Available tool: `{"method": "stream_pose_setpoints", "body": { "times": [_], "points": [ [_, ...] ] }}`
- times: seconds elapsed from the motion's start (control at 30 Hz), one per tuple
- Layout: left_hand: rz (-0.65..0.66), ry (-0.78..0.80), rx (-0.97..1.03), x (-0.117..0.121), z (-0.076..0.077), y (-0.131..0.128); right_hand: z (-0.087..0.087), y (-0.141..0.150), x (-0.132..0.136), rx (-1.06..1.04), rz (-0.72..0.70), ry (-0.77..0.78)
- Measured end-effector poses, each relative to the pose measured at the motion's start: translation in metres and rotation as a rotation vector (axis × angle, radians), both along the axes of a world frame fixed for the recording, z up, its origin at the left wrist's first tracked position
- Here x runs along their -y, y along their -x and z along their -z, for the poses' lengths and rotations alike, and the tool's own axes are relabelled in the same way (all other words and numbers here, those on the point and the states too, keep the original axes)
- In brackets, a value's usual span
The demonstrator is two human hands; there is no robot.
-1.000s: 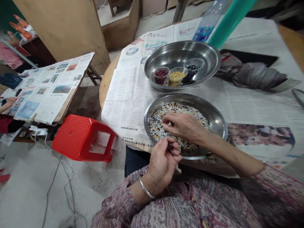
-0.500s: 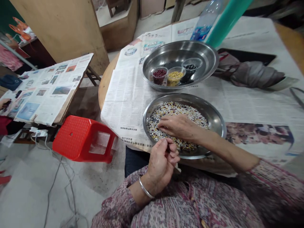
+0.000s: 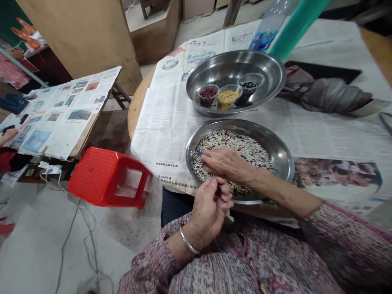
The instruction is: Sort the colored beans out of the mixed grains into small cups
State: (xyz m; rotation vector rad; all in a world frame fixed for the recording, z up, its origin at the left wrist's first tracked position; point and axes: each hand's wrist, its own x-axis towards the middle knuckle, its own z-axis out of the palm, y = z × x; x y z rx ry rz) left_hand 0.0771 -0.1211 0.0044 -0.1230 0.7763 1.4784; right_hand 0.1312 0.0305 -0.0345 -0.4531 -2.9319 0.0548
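A steel basin (image 3: 283, 157) at the table's near edge holds mixed white, yellow and dark grains and beans (image 3: 245, 143). My right hand (image 3: 225, 163) reaches into it, fingertips bent together down at the mix; what they pinch is hidden. Just in front of the basin's near rim, my left hand (image 3: 211, 204) is curled closed, palm up, with dark beans partly showing between the fingers. Behind stands a second steel basin (image 3: 211, 67). In it are clear plastic cups of red beans (image 3: 208, 97), yellow beans (image 3: 227, 99) and black beans (image 3: 248, 86).
Newspaper (image 3: 156, 130) covers the round table. A plastic bottle (image 3: 269, 30), a green tube-like object (image 3: 297, 30) and a bundled grey cloth or bag (image 3: 337, 96) lie beyond the basins. A red stool (image 3: 94, 175) and cables stand left; another person's hand (image 3: 10, 134) shows at a second table.
My right hand has shifted slightly left within the basin, still low at the grains. My left hand stays curled in nearly the same place. The view has moved a little.
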Motion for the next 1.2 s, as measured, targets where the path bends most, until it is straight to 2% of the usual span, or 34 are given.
{"method": "stream_pose_setpoints", "body": {
  "times": [0.1, 0.2, 0.3, 0.37, 0.43, 0.53, 0.63, 0.73, 0.8, 0.9, 0.97, 1.07, 1.13, 1.2],
  "points": [
    [-0.016, 0.017, 0.004, -0.001, -0.003, 0.0, -0.004, -0.002, -0.001, 0.036, 0.071, 0.062],
    [-0.041, 0.051, 0.024, -0.002, -0.006, 0.0, -0.016, -0.01, -0.004, -0.036, 0.152, 0.234],
    [-0.073, 0.079, 0.061, -0.005, -0.009, -0.002, -0.036, -0.023, -0.007, -0.18, 0.16, 0.59],
    [-0.111, 0.094, 0.079, -0.007, -0.01, -0.003, -0.05, -0.031, -0.008, -0.171, 0.069, 0.845],
    [-0.141, 0.101, 0.077, -0.009, -0.011, -0.005, -0.059, -0.035, -0.009, -0.122, -0.031, 0.984],
    [-0.118, 0.098, 0.04, -0.008, -0.011, -0.005, -0.057, -0.032, -0.012, -0.166, -0.022, 0.932],
    [-0.046, 0.09, 0.011, -0.005, -0.009, -0.003, -0.038, -0.019, -0.012, -0.187, 0.013, 0.697],
    [-0.008, 0.06, -0.005, -0.003, -0.005, 0.0, -0.019, -0.005, -0.006, -0.067, -0.003, 0.408],
    [0.003, 0.037, -0.013, -0.002, -0.003, 0.001, -0.012, 0.003, 0.001, 0.008, -0.003, 0.257],
    [0.018, 0.014, -0.016, -0.002, 0.0, 0.001, -0.009, 0.009, 0.007, 0.06, 0.009, 0.134],
    [0.018, 0.005, -0.01, -0.001, 0.0, 0.001, -0.008, 0.009, 0.007, 0.058, 0.031, 0.117],
    [-0.005, 0.014, 0.011, -0.002, -0.002, 0.001, -0.01, 0.003, 0.0, -0.036, 0.126, 0.184],
    [-0.026, 0.034, 0.036, -0.003, -0.005, 0.001, -0.017, -0.005, -0.006, -0.152, 0.205, 0.308],
    [-0.046, 0.064, 0.065, -0.004, -0.008, 0.001, -0.028, -0.016, -0.01, -0.258, 0.222, 0.519]
  ]
}}
